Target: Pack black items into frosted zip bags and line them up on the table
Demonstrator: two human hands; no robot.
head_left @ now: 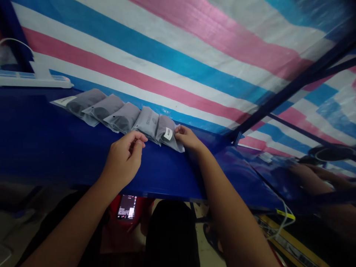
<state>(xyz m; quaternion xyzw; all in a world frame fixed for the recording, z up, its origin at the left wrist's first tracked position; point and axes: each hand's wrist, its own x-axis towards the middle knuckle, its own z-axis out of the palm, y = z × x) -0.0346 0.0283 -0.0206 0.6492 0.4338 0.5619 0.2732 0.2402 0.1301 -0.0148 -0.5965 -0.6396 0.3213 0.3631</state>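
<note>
- Five grey bags lie in a row on the blue table (pixel 41 148), each one lapping a bit over the next. I count them from the left: the first grey bag (pixel 80 102) has a white label end and lies well to the left of both hands.
- Up in the far left corner I see a white power strip (pixel 33 79) on the table, well apart from the bags.
- My left hand (pixel 125 157) is curled in, with the thumb and fingers pinched close together. It sits just below the fourth grey bag (pixel 147 122). I cannot tell if it holds anything, or if it touches the bag edge.
- The last grey bag (pixel 168 135) is at the right end of the row. It has a small white sticker (pixel 168 133) on it.
- My right hand (pixel 187 137) has its fingertips on the right edge of that last bag and pinches it lightly.
- I think the step in hand is setting this last bag into the row. The next move, I judge, calls for a soft push so the bag lies flat and lines up with the others.
- Below the table edge, a phone (pixel 127 207) shows between my arms.
- Behind it all hangs a striped sheet (pixel 194 55), pink, white and blue.
</note>
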